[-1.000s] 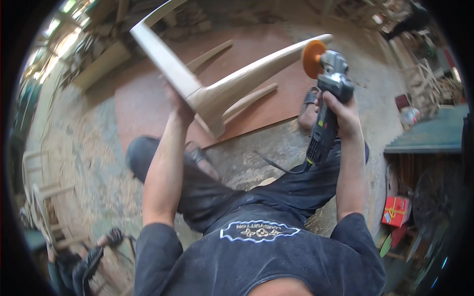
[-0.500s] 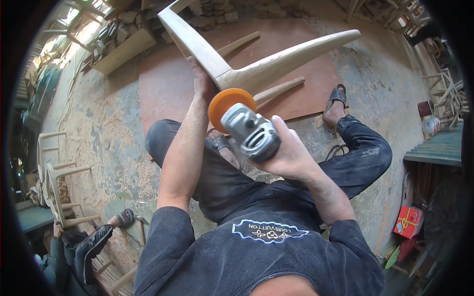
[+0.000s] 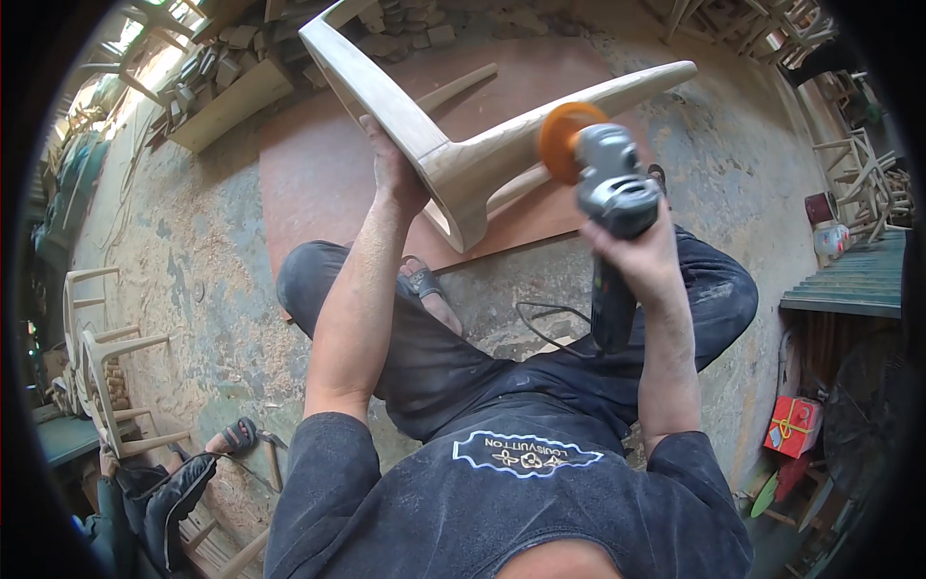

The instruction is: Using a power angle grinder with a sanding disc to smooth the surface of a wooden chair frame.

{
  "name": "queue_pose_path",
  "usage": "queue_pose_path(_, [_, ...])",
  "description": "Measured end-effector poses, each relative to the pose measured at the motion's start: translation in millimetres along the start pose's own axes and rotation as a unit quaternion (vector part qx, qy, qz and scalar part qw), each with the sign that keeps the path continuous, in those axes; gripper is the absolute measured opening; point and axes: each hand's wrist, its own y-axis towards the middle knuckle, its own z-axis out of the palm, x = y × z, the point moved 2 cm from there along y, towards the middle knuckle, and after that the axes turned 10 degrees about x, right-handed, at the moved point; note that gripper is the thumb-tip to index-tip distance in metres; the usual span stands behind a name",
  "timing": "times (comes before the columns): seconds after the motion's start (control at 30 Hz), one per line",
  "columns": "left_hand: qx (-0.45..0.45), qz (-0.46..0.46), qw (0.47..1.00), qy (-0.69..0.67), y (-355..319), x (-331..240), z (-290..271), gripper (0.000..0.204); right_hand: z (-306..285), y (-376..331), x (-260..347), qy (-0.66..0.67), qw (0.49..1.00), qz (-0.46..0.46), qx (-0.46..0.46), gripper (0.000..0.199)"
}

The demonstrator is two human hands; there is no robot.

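My left hand (image 3: 395, 172) is closed around a pale wooden chair frame (image 3: 446, 166) near its corner joint, where a long tapered leg and a rail meet. In my right hand (image 3: 648, 253) is a grey and black angle grinder (image 3: 617, 179), gripped by its body. Its orange disc (image 3: 561, 143), smeared by motion, lies against or just over the near edge of the tapered leg (image 3: 637, 89). Whether it touches the wood I cannot tell. The frame's other legs reach down toward the brown board beneath.
A brown board (image 3: 318, 183) lies on the dusty floor. A black cord (image 3: 550, 307) loops between my legs. Wood offcuts (image 3: 227, 68) are piled at far left, with chair frames (image 3: 101, 347) nearer. Another person's sandalled foot (image 3: 231, 434) shows lower left; a bench (image 3: 844, 275) stands right.
My right hand has swung the grinder right and slightly upward, from the corner joint to along the tapered leg. My left hand keeps its hold; the chair frame has shifted slightly left.
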Motion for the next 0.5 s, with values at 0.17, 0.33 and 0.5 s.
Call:
queue_pose_path(0.17, [0.019, 0.057, 0.996, 0.068, 13, 0, -29, 0.097, 69, -9, 34, -0.016, 0.979, -0.021, 0.203, 0.069])
queue_pose_path(0.33, [0.058, 0.007, 0.998, -0.005, 0, -1, -7, 0.094, 42, 1, 39, -0.037, 0.986, -0.008, 0.163, 0.065])
queue_pose_path(0.5, [0.042, 0.019, 0.999, 0.006, -3, -9, 4, 0.092, -30, 16, 11, 0.025, 0.999, 0.035, -0.018, 0.056])
